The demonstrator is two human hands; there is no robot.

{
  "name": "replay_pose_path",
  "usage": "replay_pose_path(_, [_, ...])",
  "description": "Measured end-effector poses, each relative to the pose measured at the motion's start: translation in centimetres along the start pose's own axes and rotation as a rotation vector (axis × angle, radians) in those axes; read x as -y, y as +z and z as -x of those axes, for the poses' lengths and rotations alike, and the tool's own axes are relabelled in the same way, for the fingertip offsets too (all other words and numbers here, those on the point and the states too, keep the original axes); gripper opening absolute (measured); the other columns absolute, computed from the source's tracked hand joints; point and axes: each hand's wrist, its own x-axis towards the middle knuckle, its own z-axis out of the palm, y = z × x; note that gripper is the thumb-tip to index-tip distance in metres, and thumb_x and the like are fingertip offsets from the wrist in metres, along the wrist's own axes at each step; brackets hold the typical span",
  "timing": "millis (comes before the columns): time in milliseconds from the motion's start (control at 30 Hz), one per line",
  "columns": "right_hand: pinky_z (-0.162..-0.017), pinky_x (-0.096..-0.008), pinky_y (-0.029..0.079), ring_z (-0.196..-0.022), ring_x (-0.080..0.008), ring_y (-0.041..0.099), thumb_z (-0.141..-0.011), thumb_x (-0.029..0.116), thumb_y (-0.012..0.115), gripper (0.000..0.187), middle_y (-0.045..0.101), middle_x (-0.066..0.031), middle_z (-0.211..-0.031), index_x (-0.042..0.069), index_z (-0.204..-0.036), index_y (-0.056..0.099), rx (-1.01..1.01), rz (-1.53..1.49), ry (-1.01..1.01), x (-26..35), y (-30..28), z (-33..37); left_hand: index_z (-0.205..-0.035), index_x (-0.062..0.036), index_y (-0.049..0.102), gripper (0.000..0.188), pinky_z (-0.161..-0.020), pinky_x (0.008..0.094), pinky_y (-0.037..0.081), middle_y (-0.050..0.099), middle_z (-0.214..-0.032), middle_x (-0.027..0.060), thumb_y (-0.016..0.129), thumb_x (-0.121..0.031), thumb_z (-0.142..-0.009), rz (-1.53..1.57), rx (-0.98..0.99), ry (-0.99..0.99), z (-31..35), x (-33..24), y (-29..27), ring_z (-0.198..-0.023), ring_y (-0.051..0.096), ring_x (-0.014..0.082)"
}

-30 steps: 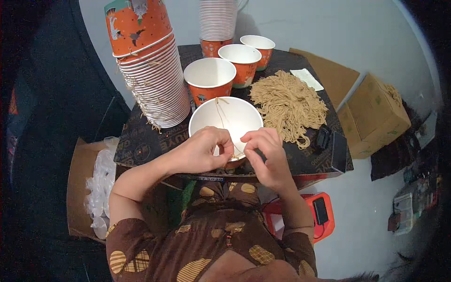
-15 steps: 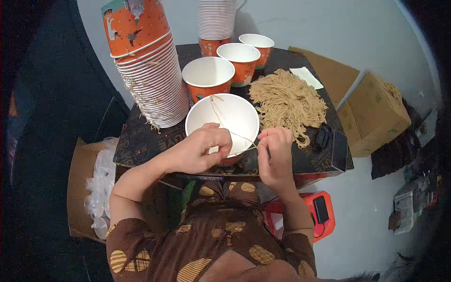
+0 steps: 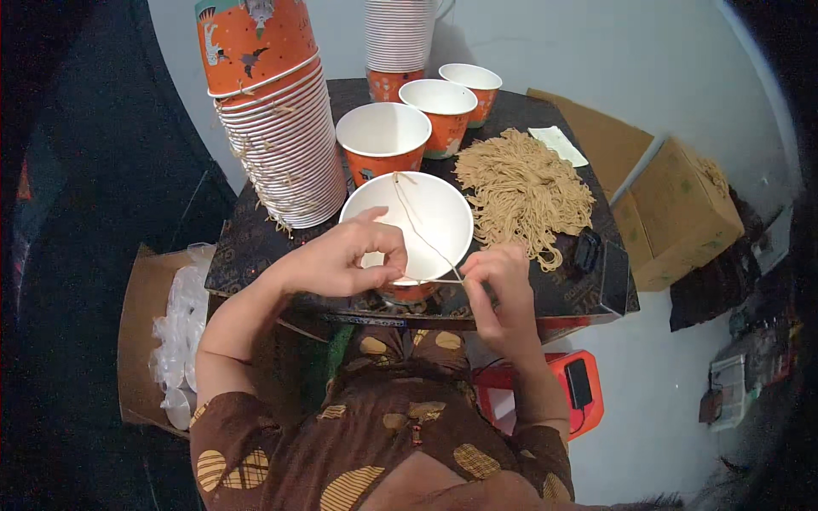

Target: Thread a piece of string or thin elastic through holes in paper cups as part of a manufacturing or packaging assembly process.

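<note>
Working at the centre of the frame on a white-lined orange paper cup [image 3: 439, 204], set upright near the front edge of a dark table [image 3: 247, 260]. With the left hand [image 3: 362, 257], pinching thumb to forefinger at the near rim, seemingly around a short run of tan cord [image 3: 438, 252] — too small there to tell the exact point of contact — with the remaining fingers loosely curled and lifted. With the right hand [image 3: 503, 285], just right of the cup's near rim, gripping the same cord in a closed pinch of thumb and fingertips, stretched nearly straight between both hands. Fastened also at the far rim, apparently by a knot, and slanting across the cup's mouth toward the right fingertips. Probably tying the near end of a cord handle, judging from that far end. Calls next for steadying the crossing at the near rim, passing the free end through and drawing it snug without bending the paper. Surrounded by a tall cup stack [image 3: 285, 157] at upper left, a row of three cups running toward upper centre, and a loose cord pile [image 3: 524, 196] right of centre.
</note>
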Motion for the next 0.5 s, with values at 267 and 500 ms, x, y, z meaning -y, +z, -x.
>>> replay_pose_path(267, [-0.086, -0.0369, 0.041, -0.090, -0.0240, 0.052, -0.080, -0.007, 0.060, 0.019, 0.066, -0.0040, -0.096, 0.008, -0.091, 0.057, 0.091, -0.222, 0.060, 1.1, -0.8, 0.1, -0.090, -0.0052, 0.062, 0.015, -0.098, 0.0451, 0.042, 0.062, -0.092, 0.0080, 0.069, -0.015, -0.082, -0.123, -0.477, 0.021, 1.8, 1.3, -0.3, -0.094, 0.062, 0.0259])
replay_pose_path(500, [-0.084, -0.0385, 0.039, -0.088, -0.0238, 0.054, -0.074, -0.003, 0.066, 0.020, 0.064, -0.0016, -0.093, 0.010, -0.086, 0.057, 0.130, -0.146, -0.088, 1.9, 0.0, 0.0, -0.075, 0.0066, 0.065, 0.047, -0.064, 0.0469, 0.051, 0.063, -0.067, 0.0254, 0.061, -0.038, -0.088, -0.325, -0.407, -0.594, 2.5, 1.8, 0.0, -0.065, 0.066, 0.0399])
